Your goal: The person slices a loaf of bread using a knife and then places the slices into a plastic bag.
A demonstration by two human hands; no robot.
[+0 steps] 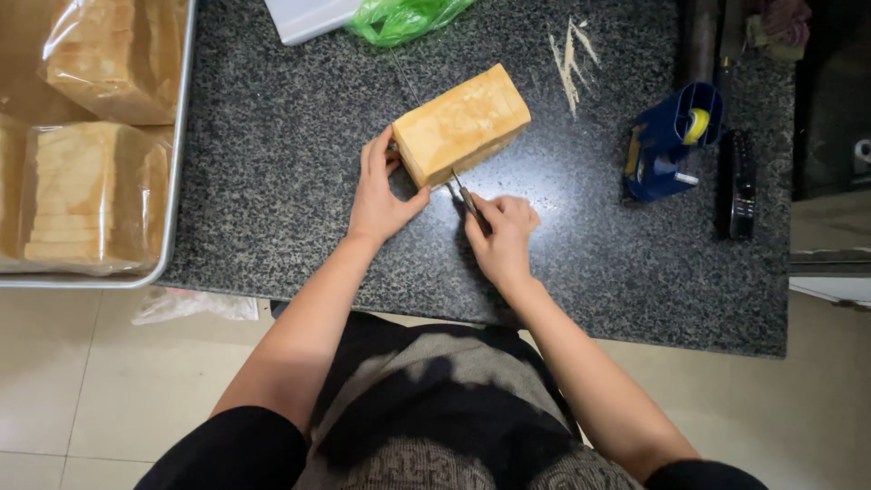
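Note:
A golden block-shaped loaf of bread (464, 121) lies on the dark speckled granite counter (272, 181). My left hand (379, 195) holds the loaf's near left end, fingers and thumb around its corner. My right hand (502, 238) grips the handle of a knife (464, 193), whose thin blade enters the loaf close to the near end. The far tip of the blade sticks out beyond the loaf's upper left side.
A metal tray (177, 163) at the left holds bagged sliced loaves (95, 195). A blue tape dispenser (670, 141) and a black remote-like device (741, 184) lie at the right. A green plastic bag (399, 18) and a white board (304, 16) sit at the far edge.

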